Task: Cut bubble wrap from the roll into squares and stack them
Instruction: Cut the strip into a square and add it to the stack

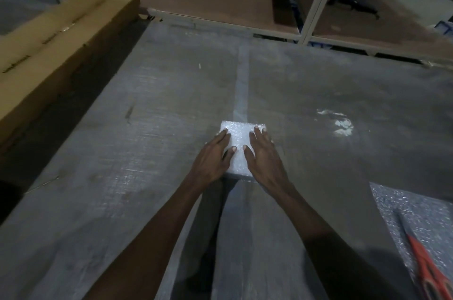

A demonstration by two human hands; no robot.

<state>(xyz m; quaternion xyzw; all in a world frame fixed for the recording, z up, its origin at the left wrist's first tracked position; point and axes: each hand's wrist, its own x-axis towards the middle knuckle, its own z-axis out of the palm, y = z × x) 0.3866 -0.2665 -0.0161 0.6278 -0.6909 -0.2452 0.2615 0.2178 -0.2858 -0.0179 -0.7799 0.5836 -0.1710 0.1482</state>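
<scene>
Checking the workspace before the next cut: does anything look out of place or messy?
Mostly tidy. Both hands rest flat on the stack of squares. One white smear marks the table right of it; the scissors lie on loose bubble wrap.

we see two bare forearms with no sleeves, watch or rings; left hand (pixel 212 155) and right hand (pixel 263 154) ungloved, nails short.

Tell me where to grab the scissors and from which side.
Take the scissors by the red handles, which point toward the person at the lower right; the grey blades point away, up the table. They lie flat on a bubble wrap sheet, so coming from above with the right hand, the nearer one, looks best. The handle loops run out of the picture.
</scene>
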